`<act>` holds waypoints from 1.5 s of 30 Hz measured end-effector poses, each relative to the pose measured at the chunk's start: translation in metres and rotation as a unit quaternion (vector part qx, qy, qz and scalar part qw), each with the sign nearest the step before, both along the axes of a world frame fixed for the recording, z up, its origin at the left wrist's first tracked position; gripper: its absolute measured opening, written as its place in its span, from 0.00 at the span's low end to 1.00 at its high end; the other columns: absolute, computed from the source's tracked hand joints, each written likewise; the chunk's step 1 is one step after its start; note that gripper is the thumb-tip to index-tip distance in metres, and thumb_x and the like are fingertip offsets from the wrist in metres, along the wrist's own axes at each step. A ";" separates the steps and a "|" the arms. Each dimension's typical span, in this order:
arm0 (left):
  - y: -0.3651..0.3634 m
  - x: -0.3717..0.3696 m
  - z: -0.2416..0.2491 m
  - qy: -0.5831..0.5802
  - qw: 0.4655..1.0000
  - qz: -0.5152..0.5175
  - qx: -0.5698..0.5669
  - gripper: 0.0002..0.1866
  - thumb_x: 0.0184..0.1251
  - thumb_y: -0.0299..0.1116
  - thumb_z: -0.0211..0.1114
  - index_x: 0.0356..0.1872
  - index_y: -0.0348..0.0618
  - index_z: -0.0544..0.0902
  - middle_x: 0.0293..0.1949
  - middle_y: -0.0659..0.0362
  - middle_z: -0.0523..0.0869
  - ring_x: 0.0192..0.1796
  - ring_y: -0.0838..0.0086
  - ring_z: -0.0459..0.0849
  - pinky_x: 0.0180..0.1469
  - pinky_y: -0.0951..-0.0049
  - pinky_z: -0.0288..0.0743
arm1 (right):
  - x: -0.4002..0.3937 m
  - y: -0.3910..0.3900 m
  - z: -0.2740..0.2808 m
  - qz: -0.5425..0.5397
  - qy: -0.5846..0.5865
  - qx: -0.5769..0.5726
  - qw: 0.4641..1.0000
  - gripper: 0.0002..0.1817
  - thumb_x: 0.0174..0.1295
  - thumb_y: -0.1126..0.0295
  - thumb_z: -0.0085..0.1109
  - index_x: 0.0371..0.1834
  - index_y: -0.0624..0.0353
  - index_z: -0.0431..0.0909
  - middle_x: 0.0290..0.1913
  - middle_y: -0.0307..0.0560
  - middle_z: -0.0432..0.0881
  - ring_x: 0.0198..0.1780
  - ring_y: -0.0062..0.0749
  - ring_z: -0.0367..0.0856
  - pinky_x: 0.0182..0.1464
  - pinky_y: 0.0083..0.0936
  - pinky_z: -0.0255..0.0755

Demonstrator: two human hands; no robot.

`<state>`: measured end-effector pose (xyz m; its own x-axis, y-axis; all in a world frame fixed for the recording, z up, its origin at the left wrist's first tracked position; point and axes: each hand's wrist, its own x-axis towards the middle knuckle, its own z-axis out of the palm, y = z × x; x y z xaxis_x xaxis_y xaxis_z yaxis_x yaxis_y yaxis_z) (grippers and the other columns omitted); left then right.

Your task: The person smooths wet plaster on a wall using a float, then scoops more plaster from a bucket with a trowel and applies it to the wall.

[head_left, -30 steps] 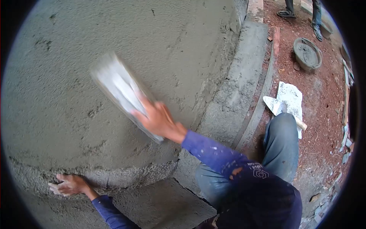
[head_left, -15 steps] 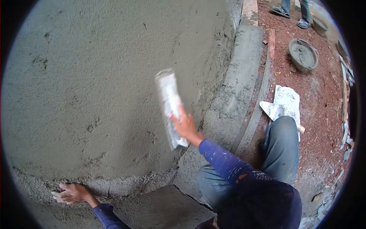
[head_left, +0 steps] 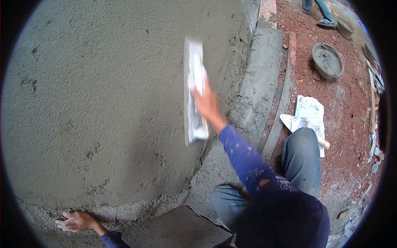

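My right hand (head_left: 207,102) is wrapped round the grip of a long pale float (head_left: 195,120), which lies against the wet grey cement wall (head_left: 115,91). The float stands nearly upright in the view and is slightly blurred. At the lower left, my left hand (head_left: 76,221) rests on the rough ledge (head_left: 128,211) at the wall's foot, fingers somewhat spread, with nothing in it. Cement smears its fingertips. Shallow pits and rough patches mark the wall's surface.
A trowel (head_left: 294,122) lies on a white board (head_left: 309,108) beside my knee. Beyond are a bucket of cement (head_left: 328,61), another bucket (head_left: 345,28) and a person's legs (head_left: 324,12). A concrete kerb (head_left: 262,62) borders the red soil (head_left: 339,107).
My right hand and the float have moved up and to the right across the wall, and the float is more upright. My left hand is slightly lower in view. The other person's feet have shifted.
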<state>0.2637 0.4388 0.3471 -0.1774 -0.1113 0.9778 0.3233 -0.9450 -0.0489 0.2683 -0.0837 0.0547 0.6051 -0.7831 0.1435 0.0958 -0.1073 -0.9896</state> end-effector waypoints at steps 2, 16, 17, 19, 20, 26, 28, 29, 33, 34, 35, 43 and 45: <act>0.004 0.003 -0.001 0.009 1.000 0.013 0.009 0.35 0.78 0.59 0.37 0.73 0.42 0.61 0.72 0.48 0.63 0.75 0.53 0.59 0.72 0.48 0.55 | -0.020 0.061 -0.045 0.015 -0.006 0.001 1.000 0.38 0.71 0.51 0.50 0.78 0.58 0.49 0.54 0.68 0.81 0.45 0.53 0.87 0.50 0.45 0.80; 0.005 0.003 -0.004 0.000 1.000 0.011 0.020 0.36 0.78 0.59 0.38 0.72 0.39 0.61 0.68 0.44 0.67 0.67 0.48 0.68 0.63 0.50 0.64 | 0.009 -0.040 0.075 -0.017 -0.094 -0.047 0.994 0.36 0.68 0.55 0.55 0.73 0.63 0.58 0.42 0.65 0.85 0.39 0.62 0.85 0.43 0.47 0.80; 0.002 0.002 -0.003 0.001 1.000 0.022 0.011 0.36 0.78 0.58 0.38 0.72 0.38 0.61 0.67 0.43 0.67 0.68 0.48 0.68 0.63 0.49 0.64 | -0.002 -0.012 0.044 -0.004 -0.066 -0.015 0.998 0.36 0.68 0.54 0.55 0.73 0.63 0.58 0.42 0.66 0.85 0.39 0.62 0.85 0.44 0.47 0.80; -0.001 0.000 -0.004 -0.002 0.999 0.034 0.018 0.35 0.78 0.58 0.38 0.72 0.39 0.61 0.68 0.43 0.66 0.69 0.48 0.67 0.64 0.49 0.63 | -0.018 0.045 -0.022 0.027 -0.036 0.023 0.999 0.37 0.68 0.53 0.54 0.74 0.63 0.57 0.42 0.67 0.85 0.39 0.61 0.86 0.44 0.47 0.80; -0.001 -0.001 -0.002 0.000 0.999 0.044 0.030 0.35 0.79 0.58 0.38 0.72 0.39 0.61 0.69 0.43 0.66 0.70 0.48 0.66 0.65 0.48 0.62 | -0.025 0.068 -0.043 0.045 -0.033 0.035 0.998 0.37 0.68 0.51 0.54 0.74 0.63 0.57 0.41 0.67 0.85 0.38 0.61 0.86 0.44 0.47 0.80; -0.004 -0.002 -0.002 -0.011 1.000 0.006 0.011 0.33 0.78 0.57 0.40 0.72 0.43 0.64 0.71 0.47 0.66 0.72 0.50 0.62 0.68 0.47 0.61 | -0.033 0.075 0.091 0.210 -0.118 -0.144 0.960 0.35 0.70 0.53 0.53 0.73 0.64 0.60 0.20 0.52 0.79 0.15 0.34 0.75 0.21 0.31 0.74; 0.013 0.002 -0.001 0.005 0.999 0.019 0.032 0.32 0.78 0.56 0.42 0.72 0.44 0.64 0.70 0.46 0.67 0.72 0.51 0.64 0.68 0.49 0.61 | -0.007 0.033 0.148 0.114 -0.188 -0.199 0.955 0.34 0.70 0.55 0.53 0.73 0.66 0.60 0.16 0.46 0.75 0.10 0.26 0.65 0.14 0.26 0.66; -0.008 -0.005 -0.001 -0.001 1.000 0.013 0.021 0.31 0.79 0.54 0.43 0.71 0.42 0.65 0.68 0.44 0.69 0.70 0.51 0.66 0.69 0.50 0.61 | 0.003 0.000 0.172 0.092 -0.192 -0.210 0.954 0.34 0.70 0.56 0.52 0.72 0.68 0.60 0.17 0.45 0.77 0.11 0.27 0.68 0.14 0.26 0.67; 0.011 0.005 0.001 -0.020 0.997 0.024 0.065 0.30 0.80 0.52 0.43 0.70 0.38 0.66 0.67 0.43 0.70 0.70 0.50 0.67 0.70 0.51 0.60 | 0.041 -0.140 0.188 -0.024 -0.092 -0.138 0.986 0.38 0.66 0.50 0.58 0.71 0.67 0.63 0.31 0.53 0.85 0.21 0.34 0.81 0.28 0.33 0.79; 0.005 0.003 0.000 -0.025 0.997 0.024 0.064 0.30 0.80 0.52 0.43 0.70 0.38 0.66 0.67 0.43 0.70 0.70 0.50 0.67 0.70 0.51 0.60 | 0.056 -0.155 0.160 -0.100 -0.135 -0.170 0.971 0.38 0.66 0.51 0.59 0.72 0.65 0.62 0.36 0.54 0.86 0.26 0.33 0.84 0.33 0.31 0.80; -0.001 0.003 -0.004 -0.021 0.999 0.009 0.039 0.32 0.79 0.55 0.40 0.72 0.42 0.63 0.69 0.45 0.67 0.72 0.50 0.63 0.70 0.48 0.59 | 0.068 -0.169 0.130 -0.178 -0.178 -0.204 0.946 0.39 0.65 0.51 0.60 0.73 0.64 0.61 0.41 0.54 0.87 0.31 0.33 0.86 0.37 0.29 0.81; 0.009 0.009 -0.001 -0.028 0.998 -0.023 0.054 0.34 0.78 0.60 0.38 0.74 0.48 0.62 0.73 0.50 0.64 0.75 0.53 0.59 0.70 0.45 0.56 | 0.005 0.003 -0.030 0.030 -0.068 0.104 0.992 0.40 0.66 0.51 0.58 0.74 0.64 0.58 0.64 0.65 0.74 0.63 0.50 0.77 0.65 0.40 0.69; 0.007 0.005 0.000 -0.023 0.999 -0.019 0.044 0.34 0.78 0.60 0.38 0.74 0.48 0.62 0.72 0.51 0.64 0.75 0.53 0.59 0.70 0.46 0.57 | -0.002 0.023 0.001 0.054 -0.125 0.000 0.991 0.40 0.67 0.51 0.56 0.75 0.64 0.56 0.59 0.66 0.77 0.56 0.49 0.81 0.59 0.40 0.73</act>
